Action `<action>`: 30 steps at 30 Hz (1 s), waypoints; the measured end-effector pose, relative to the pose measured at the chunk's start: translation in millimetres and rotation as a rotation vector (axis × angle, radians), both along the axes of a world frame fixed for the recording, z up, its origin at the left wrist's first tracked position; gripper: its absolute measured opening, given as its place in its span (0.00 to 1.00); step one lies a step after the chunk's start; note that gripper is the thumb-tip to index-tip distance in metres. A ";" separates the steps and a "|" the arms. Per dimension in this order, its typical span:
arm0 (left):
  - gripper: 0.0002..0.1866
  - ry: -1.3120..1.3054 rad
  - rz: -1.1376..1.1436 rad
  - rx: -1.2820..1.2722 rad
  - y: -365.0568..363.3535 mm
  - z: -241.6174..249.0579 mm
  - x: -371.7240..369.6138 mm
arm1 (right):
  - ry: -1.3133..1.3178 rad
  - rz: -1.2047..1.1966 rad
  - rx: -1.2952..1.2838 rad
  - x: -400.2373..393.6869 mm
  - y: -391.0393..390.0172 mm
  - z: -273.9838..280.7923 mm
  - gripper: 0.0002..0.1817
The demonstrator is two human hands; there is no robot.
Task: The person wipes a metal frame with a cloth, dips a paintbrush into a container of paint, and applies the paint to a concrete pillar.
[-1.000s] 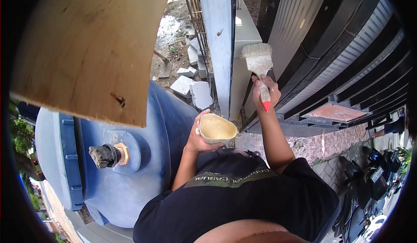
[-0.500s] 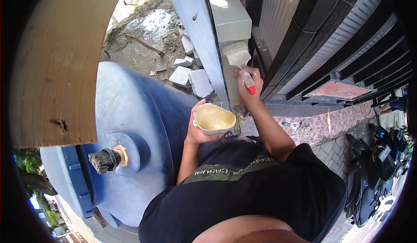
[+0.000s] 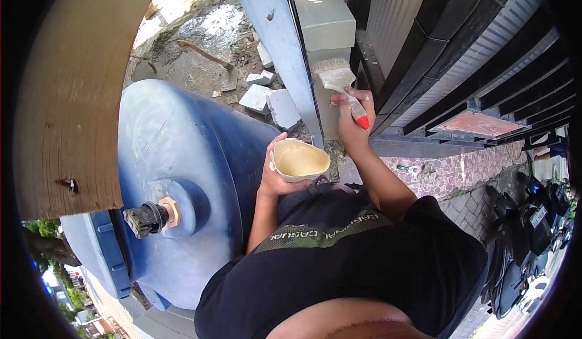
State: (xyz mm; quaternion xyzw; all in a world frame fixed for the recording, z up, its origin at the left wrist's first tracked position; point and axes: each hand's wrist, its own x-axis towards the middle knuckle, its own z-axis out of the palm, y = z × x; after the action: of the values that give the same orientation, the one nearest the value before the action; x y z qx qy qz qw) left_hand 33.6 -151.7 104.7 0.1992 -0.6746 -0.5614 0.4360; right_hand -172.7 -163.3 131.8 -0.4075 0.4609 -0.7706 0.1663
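Note:
My right hand [image 3: 354,117] is closed around the handle of a wide paintbrush [image 3: 342,84] with a red handle tip. Its pale bristles lie against the face of a narrow pillar [image 3: 330,117], just below the projecting cap [image 3: 327,34]. In my left hand [image 3: 274,172] is a cream-coloured paint cup [image 3: 301,159] with an uneven rim, held close to my waist. Pale yellow paint shows inside the cup. My left fingers wrap round its near side, and some of them are hidden beneath it.
A blue water tank [image 3: 182,151] with a pipe fitting [image 3: 148,219] stands at left, under a wooden board [image 3: 76,114]. A blue-grey post [image 3: 273,30] rises beside the pillar. Black gate bars [image 3: 436,42] run at right. Broken blocks [image 3: 283,108] and a hoe [image 3: 209,57] lie behind.
My right hand and the brush have shifted slightly to the right in view, with the brush turned a little. The camera view has moved slightly. My left hand still holds the cup.

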 end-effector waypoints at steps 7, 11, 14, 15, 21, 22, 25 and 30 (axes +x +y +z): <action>0.61 0.017 -0.042 0.018 0.0 -2.4 -6.9 | -0.250 0.041 -0.038 -10.0 -28.8 30.0 0.07; 0.61 -0.007 -0.028 -0.041 -3.4 -1.4 -5.0 | -0.193 -0.026 -0.141 -16.5 -16.4 57.4 0.07; 0.60 -0.006 0.004 -0.033 -2.2 -3.6 -2.1 | -0.036 -0.109 -0.181 -22.9 -9.7 60.5 0.07; 0.59 -0.023 0.026 -0.032 -2.5 -4.6 -2.2 | 0.015 -0.114 -0.241 -25.6 -16.1 56.0 0.07; 0.60 0.028 0.005 0.003 -2.4 -1.6 -5.4 | 0.284 -0.186 -0.064 -24.3 -19.3 14.8 0.05; 0.60 0.029 0.003 -0.001 -1.4 -0.4 -4.8 | 0.285 -0.189 -0.068 -21.6 -13.6 7.0 0.05; 0.60 0.076 -0.023 0.024 -1.8 2.2 -6.7 | 0.101 -0.070 0.038 -23.6 -3.0 -2.4 0.04; 0.60 0.041 -0.024 -0.032 -2.3 2.0 -8.5 | -0.021 -0.138 0.004 -26.6 -24.3 51.3 0.04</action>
State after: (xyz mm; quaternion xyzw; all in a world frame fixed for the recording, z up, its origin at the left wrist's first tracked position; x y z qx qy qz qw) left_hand 25.1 -154.1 106.7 0.1725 -0.6767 -0.5598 0.4461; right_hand -199.3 -187.6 183.0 -0.3665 0.4875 -0.7836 0.1185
